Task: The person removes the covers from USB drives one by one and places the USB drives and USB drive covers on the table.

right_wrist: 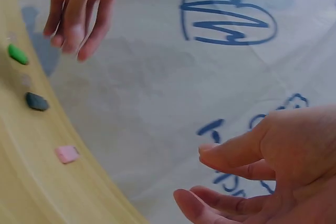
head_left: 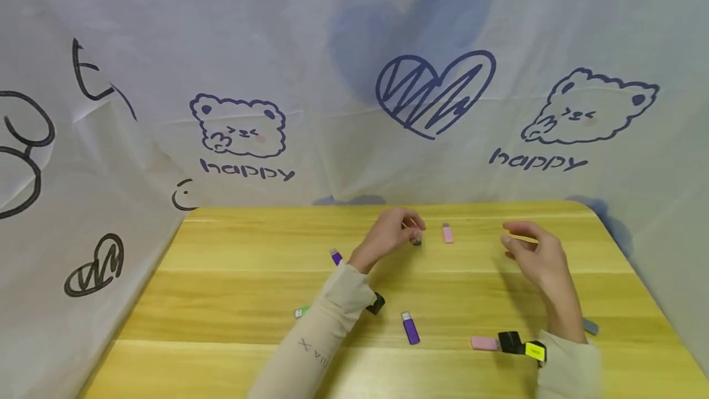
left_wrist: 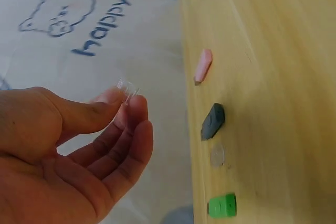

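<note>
Between thumb and fingertips my left hand (head_left: 390,233) pinches a small clear plastic cap (left_wrist: 127,89), raised over the back of the table. Below that hand lies a dark grey USB stick (left_wrist: 213,121), mostly hidden by the fingers in the head view. A second clear cap (left_wrist: 217,156) and a green USB stick (left_wrist: 222,205) lie in line with it. To the right is a pink USB stick (head_left: 447,234). My right hand (head_left: 541,257) hovers over the table's right side, fingers loosely bent and apart, holding nothing.
Two purple USB sticks (head_left: 411,330), another green one (head_left: 301,312), another pink one (head_left: 484,343) and a grey one (head_left: 591,326) lie around the wooden table (head_left: 232,276). Black wrist straps show at both sleeves. A printed white cloth (head_left: 332,159) hangs behind the table.
</note>
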Available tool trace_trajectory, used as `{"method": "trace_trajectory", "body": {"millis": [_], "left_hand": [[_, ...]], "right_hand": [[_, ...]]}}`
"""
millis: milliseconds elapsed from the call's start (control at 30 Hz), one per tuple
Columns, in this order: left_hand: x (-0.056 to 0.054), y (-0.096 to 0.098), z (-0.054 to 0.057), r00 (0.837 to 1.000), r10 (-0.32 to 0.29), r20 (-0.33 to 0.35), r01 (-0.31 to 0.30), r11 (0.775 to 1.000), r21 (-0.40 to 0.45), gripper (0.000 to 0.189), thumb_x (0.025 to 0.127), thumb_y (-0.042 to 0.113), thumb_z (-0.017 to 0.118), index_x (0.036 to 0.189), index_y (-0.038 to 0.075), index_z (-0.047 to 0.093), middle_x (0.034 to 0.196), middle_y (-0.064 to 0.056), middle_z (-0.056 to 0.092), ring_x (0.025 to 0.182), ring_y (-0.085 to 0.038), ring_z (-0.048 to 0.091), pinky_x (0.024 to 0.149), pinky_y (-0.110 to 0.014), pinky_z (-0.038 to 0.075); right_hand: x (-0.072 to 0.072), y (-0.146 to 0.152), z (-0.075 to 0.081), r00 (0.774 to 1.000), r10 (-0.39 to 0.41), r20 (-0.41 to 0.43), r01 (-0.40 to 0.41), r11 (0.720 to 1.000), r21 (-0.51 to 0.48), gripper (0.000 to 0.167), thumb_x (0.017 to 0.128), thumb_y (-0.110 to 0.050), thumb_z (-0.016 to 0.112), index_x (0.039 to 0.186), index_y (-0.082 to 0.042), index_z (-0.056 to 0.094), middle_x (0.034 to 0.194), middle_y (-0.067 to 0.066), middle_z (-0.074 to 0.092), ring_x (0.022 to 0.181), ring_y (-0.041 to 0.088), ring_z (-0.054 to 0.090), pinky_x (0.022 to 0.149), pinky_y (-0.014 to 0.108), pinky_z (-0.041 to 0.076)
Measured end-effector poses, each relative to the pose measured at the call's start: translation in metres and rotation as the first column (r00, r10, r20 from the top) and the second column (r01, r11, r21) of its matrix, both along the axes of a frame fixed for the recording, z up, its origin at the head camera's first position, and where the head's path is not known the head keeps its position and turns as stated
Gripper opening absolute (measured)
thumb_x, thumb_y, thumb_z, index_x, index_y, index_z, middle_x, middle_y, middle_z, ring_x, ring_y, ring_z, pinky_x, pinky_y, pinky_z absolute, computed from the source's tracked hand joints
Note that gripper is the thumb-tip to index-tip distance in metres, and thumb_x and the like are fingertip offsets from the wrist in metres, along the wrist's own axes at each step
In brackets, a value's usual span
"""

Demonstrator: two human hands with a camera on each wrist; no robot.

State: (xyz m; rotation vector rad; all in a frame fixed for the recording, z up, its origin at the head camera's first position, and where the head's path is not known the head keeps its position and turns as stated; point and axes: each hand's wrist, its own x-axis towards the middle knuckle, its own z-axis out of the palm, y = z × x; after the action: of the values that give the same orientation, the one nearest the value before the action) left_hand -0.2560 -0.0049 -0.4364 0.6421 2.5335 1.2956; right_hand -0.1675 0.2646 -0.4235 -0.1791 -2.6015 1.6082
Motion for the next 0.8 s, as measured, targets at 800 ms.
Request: {"method": "trace_trajectory", "body": {"millis": [800], "left_hand": [[-0.055,0.064,-0.029,0.974,-0.198,-0.11,0.126,0.878,-0.462,0.008,0.096,0.008,0.074,0.091,0.01,0.081,0.094,0.002,0.076,0.077,-0.011,0.06,0.071,-0.027,0.05]], "right_hand": [[0.024,0.032,0.012,0.993,-0.078,-0.09,0.078,0.997,0.006,0.04,0.106,-0.013,0.057,0.141,0.006,0.053,0.139,0.017,0.05,0.094,-0.012,0.055,0.077,0.01,0.053]]}}
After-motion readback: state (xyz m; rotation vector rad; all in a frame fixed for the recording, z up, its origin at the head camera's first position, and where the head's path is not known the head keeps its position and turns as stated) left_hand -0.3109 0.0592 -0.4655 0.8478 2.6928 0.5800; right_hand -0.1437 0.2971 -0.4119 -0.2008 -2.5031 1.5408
